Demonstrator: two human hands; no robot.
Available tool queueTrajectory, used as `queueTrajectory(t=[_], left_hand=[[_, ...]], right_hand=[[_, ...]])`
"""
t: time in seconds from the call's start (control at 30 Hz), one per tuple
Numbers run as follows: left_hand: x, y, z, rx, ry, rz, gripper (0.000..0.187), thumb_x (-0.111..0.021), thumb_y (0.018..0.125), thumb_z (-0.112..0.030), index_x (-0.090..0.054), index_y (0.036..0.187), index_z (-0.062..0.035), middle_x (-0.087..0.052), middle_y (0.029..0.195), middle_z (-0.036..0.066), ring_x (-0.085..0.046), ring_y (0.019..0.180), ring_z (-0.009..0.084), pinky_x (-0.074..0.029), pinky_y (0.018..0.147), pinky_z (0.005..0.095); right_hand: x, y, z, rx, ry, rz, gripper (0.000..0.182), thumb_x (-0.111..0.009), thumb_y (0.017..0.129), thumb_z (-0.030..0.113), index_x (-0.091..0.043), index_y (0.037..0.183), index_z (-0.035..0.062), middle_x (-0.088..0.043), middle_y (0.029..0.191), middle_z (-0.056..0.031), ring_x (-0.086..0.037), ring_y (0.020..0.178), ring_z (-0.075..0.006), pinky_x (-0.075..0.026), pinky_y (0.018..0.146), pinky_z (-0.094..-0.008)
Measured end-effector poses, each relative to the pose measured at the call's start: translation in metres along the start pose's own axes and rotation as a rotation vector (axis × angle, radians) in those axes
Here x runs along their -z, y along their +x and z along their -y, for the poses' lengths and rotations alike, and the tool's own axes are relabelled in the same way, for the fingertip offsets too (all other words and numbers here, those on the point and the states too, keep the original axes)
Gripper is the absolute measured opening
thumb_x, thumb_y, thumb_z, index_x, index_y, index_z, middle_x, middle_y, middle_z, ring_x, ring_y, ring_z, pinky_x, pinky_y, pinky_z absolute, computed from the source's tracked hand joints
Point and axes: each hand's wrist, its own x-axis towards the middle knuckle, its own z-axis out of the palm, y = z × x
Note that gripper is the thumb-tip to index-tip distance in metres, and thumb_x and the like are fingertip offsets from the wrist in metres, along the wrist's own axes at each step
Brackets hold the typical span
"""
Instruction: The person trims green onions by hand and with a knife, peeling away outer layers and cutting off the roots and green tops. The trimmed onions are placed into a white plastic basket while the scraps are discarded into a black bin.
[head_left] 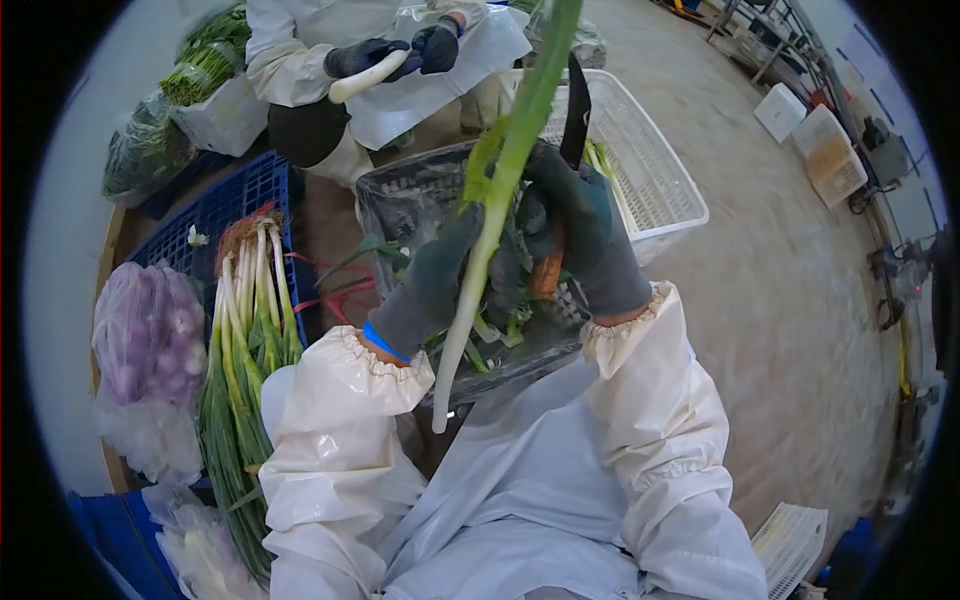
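Note:
A long leek [478, 275] slants up through the middle of the view, white end low and green leaves at the top. My gloved left hand [435, 275] is closed around its stalk. In my gloved right hand [590, 235] is a knife, its dark blade [577, 110] pointing up and its wooden handle [546, 276] showing below the fist. The right hand's fingers are right beside the leek's green part, partly hidden behind it. Under both hands stands a crate lined with dark plastic [535, 345], with green leaf trimmings [485, 352] in it.
A bundle of leeks [255, 310] lies at the left near a bag of purple vegetables [150, 335] and a blue crate [185, 225]. A white basket [675, 190] holds some stalks at the right. Opposite, a co-worker's gloved hands [400, 55] hold a white stalk [368, 78].

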Motion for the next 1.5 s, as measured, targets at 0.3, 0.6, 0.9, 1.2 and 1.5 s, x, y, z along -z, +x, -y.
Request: queueTrajectory(t=[0.3, 0.6, 0.9, 1.2, 1.5], left_hand=[[-0.018, 0.012, 0.000, 0.276, -0.245, -0.088, 0.037, -0.046, 0.099, -0.044, -0.055, 0.112, -0.0097, -0.060, 0.084, 0.002, -0.057, 0.065, 0.0101, -0.049, 0.058, 0.0243], [-0.033, 0.007, -0.010, 0.176, -0.132, -0.275, 0.043, -0.049, 0.098, -0.045, -0.056, 0.111, -0.0043, -0.059, 0.086, 0.000, -0.056, 0.071, 0.0058, -0.046, 0.061, 0.0212], [-0.016, 0.015, -0.014, 0.261, -0.115, -0.158, 0.048, -0.040, 0.098, -0.055, -0.058, 0.103, -0.0102, -0.055, 0.066, -0.002, -0.048, 0.047, 0.0076, -0.040, 0.042, 0.0218], [0.008, 0.011, -0.024, 0.374, -0.563, 0.132, 0.053, -0.040, 0.098, -0.055, -0.056, 0.109, -0.0062, -0.056, 0.069, 0.001, -0.052, 0.054, 0.0106, -0.044, 0.050, 0.0219], [0.021, 0.019, -0.045, 0.121, -0.311, -0.195, 0.052, -0.040, 0.100, -0.050, -0.052, 0.123, -0.0058, -0.058, 0.081, 0.003, -0.055, 0.067, 0.0100, -0.046, 0.060, 0.0247]], right_hand=[[-0.014, -0.006, 0.012, 0.011, -0.132, -0.180, 0.022, -0.067, 0.085, 0.022, -0.064, 0.088, -0.0001, -0.061, 0.064, -0.0038, -0.056, 0.048, -0.0085, -0.043, 0.042, -0.0218], [-0.033, -0.007, -0.008, 0.130, -0.215, -0.306, 0.020, -0.063, 0.086, 0.018, -0.064, 0.089, -0.0011, -0.059, 0.064, -0.0023, -0.054, 0.051, -0.0088, -0.041, 0.045, -0.0226], [-0.007, -0.007, -0.009, 0.196, -0.341, -0.044, 0.020, -0.053, 0.093, 0.018, -0.063, 0.092, 0.0005, -0.052, 0.062, 0.0005, -0.051, 0.051, -0.0079, -0.038, 0.045, -0.0209], [0.023, 0.002, -0.007, 0.024, -0.359, 0.065, 0.024, -0.059, 0.089, 0.015, -0.064, 0.102, -0.0046, -0.059, 0.068, -0.0040, -0.053, 0.053, -0.0100, -0.042, 0.048, -0.0232], [-0.004, 0.002, -0.014, 0.126, -0.403, -0.170, 0.033, -0.061, 0.088, 0.022, -0.063, 0.108, -0.0032, -0.065, 0.077, -0.0053, -0.054, 0.051, -0.0101, -0.044, 0.046, -0.0255]])
